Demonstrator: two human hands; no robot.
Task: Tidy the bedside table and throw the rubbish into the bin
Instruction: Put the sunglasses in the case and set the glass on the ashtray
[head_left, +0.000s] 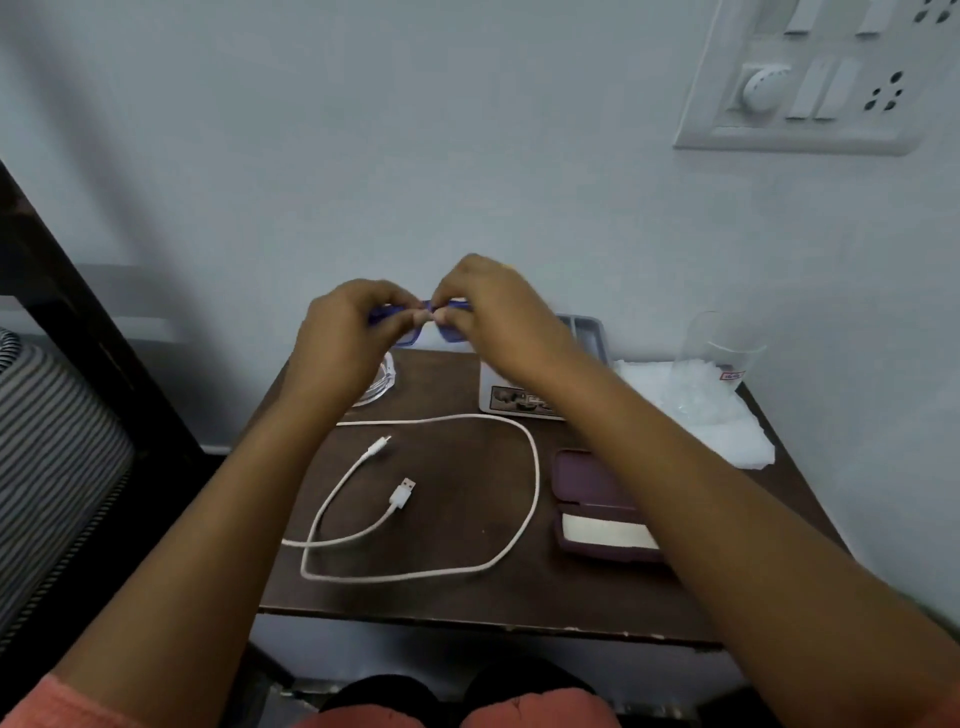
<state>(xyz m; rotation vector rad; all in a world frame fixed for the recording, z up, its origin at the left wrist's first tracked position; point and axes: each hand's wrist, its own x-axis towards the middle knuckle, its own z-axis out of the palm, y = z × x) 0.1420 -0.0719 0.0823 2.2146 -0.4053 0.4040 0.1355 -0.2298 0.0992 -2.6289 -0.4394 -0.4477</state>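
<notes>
Head cam: 1 pair of blue glasses (453, 332) held up over the table's (457, 587) far edge, 1 white USB cable (534, 467) looped mid-table, 1 open purple case (597, 499) on the right, 1 clear glass (724, 348) on white plastic (727, 431). Left hand (345, 332) & right hand (498, 312) both pinch the glasses, fingers curled tight, forearms stretched fwd.

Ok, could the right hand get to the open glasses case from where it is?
Probably yes, once freed: the right hand and left hand both hold the blue glasses. The open case lies uncovered under the right forearm.
</notes>
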